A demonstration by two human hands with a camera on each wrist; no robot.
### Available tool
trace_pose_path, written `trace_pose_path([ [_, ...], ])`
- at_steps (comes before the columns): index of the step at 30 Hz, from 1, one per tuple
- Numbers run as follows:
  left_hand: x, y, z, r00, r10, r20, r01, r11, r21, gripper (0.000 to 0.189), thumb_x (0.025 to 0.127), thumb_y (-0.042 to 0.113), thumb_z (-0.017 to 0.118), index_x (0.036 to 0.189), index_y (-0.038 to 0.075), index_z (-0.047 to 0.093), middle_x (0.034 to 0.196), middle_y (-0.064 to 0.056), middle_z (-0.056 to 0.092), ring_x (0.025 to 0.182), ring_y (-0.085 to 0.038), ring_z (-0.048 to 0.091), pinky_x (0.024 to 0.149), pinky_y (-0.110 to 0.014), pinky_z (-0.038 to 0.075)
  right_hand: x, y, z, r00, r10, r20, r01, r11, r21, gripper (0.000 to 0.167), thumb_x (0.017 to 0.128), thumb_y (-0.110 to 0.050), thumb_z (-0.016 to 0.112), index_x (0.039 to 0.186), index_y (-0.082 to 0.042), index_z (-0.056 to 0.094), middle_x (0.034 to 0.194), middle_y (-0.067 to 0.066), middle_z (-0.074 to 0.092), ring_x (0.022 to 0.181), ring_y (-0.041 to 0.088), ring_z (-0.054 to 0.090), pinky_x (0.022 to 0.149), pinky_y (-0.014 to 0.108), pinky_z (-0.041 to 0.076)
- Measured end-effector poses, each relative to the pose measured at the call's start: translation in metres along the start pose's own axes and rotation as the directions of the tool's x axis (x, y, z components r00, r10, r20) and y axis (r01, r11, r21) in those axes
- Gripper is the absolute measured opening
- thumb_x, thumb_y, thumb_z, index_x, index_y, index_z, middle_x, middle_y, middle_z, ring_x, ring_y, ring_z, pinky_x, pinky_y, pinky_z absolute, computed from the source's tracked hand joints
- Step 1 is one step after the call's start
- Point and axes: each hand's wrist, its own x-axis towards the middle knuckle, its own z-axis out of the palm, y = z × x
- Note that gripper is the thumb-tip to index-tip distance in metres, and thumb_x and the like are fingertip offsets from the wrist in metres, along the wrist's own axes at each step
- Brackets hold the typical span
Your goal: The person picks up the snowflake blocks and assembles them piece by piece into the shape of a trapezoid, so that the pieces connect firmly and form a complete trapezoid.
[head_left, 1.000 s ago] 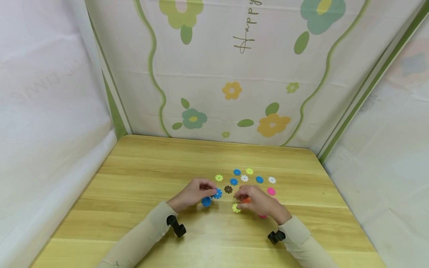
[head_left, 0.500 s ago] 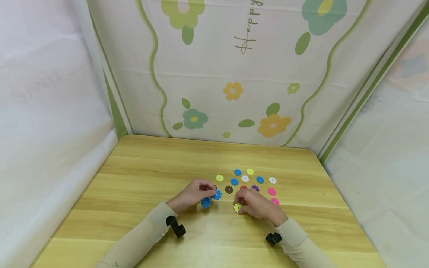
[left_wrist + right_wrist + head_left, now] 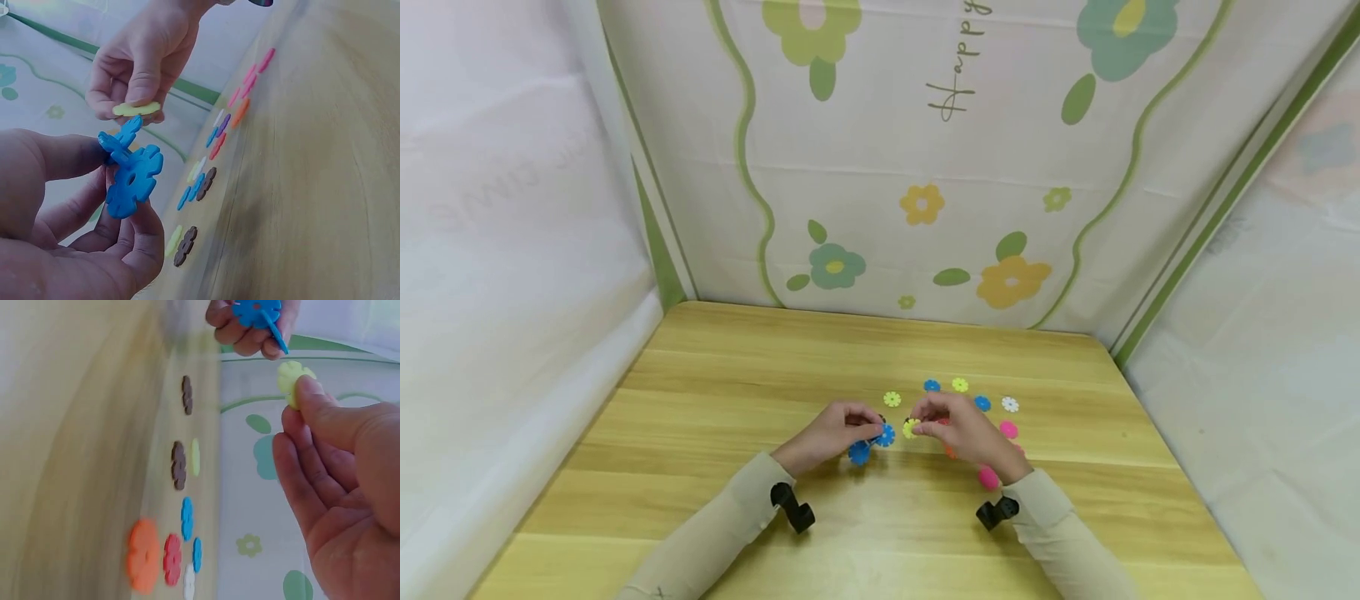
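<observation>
A flowered cloth hangs behind the wood-grain table; lettering on the left sheet seems mirrored.

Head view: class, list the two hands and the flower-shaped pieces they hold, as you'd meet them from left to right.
Left hand → interlocked blue pieces → yellow piece → right hand.

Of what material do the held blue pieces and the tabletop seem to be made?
The blue pieces look like smooth plastic with a soft sheen, judging by their even color and clean notches. The tabletop shows wood grain and pale reflections: perhaps satin wood or printed laminate.
</observation>
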Motion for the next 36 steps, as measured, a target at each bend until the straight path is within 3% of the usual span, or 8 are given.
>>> trace_pose_path([
  [4,-0.001,0.0,-0.002,1.0,0.002,0.006,-0.002,1.0,-0.008,0.02,0.106,0.023,0.067,0.116,0.007,0.075,0.117,-0.007,0.073,0.099,-0.016,0.068,0.087,-0.029,0.057,0.006,-0.004,0.004,1.0,0.001,-0.03,0.001,0.998,0.066,0.007,0.1,-0.023,0.075,0.104,-0.019,0.073,0.102,-0.004,0.073,0.093,0.011,0.071,0.088,0.034,0.061],
  [11,-0.003,0.002,-0.003,1.0,-0.005,0.016,0.006,1.0,-0.028,0.023,0.106,0.026,0.067,0.118,0.008,0.075,0.122,-0.009,0.072,0.101,-0.017,0.068,0.089,-0.03,0.057,0.01,-0.002,0.012,0.995,-0.039,-0.094,0.048,0.995,0.093,0.007,0.097,-0.014,0.077,0.102,-0.018,0.075,0.102,0.0,0.075,0.092,0.012,0.072,0.085,0.032,0.062],
  [17,-0.003,0.002,-0.004,1.0,-0.002,0.024,0.003,0.999,-0.036,0.025,0.106,0.028,0.066,0.119,0.008,0.074,0.116,-0.008,0.073,0.097,-0.018,0.067,0.085,-0.03,0.056,0.013,-0.001,0.018,0.989,-0.075,-0.127,0.09,0.989,0.118,0.006,0.096,-0.011,0.077,0.1,-0.016,0.076,0.101,0.003,0.076,0.093,0.014,0.073,0.084,0.031,0.063],
  [22,-0.004,0.0,-0.002,1.0,0.002,0.031,-0.001,0.999,-0.051,0.02,0.107,0.024,0.066,0.113,0.007,0.075,0.105,-0.006,0.073,0.087,-0.016,0.065,0.076,-0.028,0.055,0.014,0.002,0.026,0.984,-0.113,-0.14,0.131,0.983,0.127,0.007,0.095,-0.005,0.077,0.096,-0.011,0.077,0.099,0.006,0.077,0.093,0.018,0.075,0.087,0.039,0.064],
  [26,-0.005,0.001,0.004,1.0,-0.004,0.008,0.004,0.997,-0.079,0.018,0.106,0.018,0.066,0.112,0.004,0.075,0.098,-0.005,0.071,0.083,-0.015,0.065,0.073,-0.026,0.054,0.012,0.0,0.03,0.974,-0.12,-0.194,0.143,0.984,0.11,0.002,0.094,-0.008,0.079,0.092,-0.009,0.077,0.095,0.004,0.079,0.093,0.015,0.075,0.085,0.041,0.064],
  [30,-0.004,0.004,0.007,1.0,-0.009,-0.026,0.006,0.996,-0.085,0.018,0.106,0.016,0.066,0.111,0.001,0.075,0.097,-0.004,0.071,0.083,-0.014,0.064,0.073,-0.025,0.054,0.01,-0.002,0.034,0.961,-0.138,-0.238,0.159,0.985,0.073,0.013,0.094,-0.018,0.079,0.091,-0.006,0.078,0.093,0.001,0.08,0.091,0.012,0.075,0.082,0.039,0.065],
  [36,-0.003,0.003,0.002,1.0,-0.022,-0.017,0.02,0.996,-0.082,0.019,0.106,0.015,0.066,0.112,-0.001,0.074,0.097,-0.004,0.07,0.084,-0.014,0.063,0.073,-0.024,0.053,0.013,-0.007,0.031,0.977,-0.117,-0.178,0.12,0.993,0.008,0.005,0.095,-0.017,0.078,0.098,-0.013,0.078,0.096,-0.006,0.078,0.093,0.009,0.075,0.086,0.041,0.064],
])
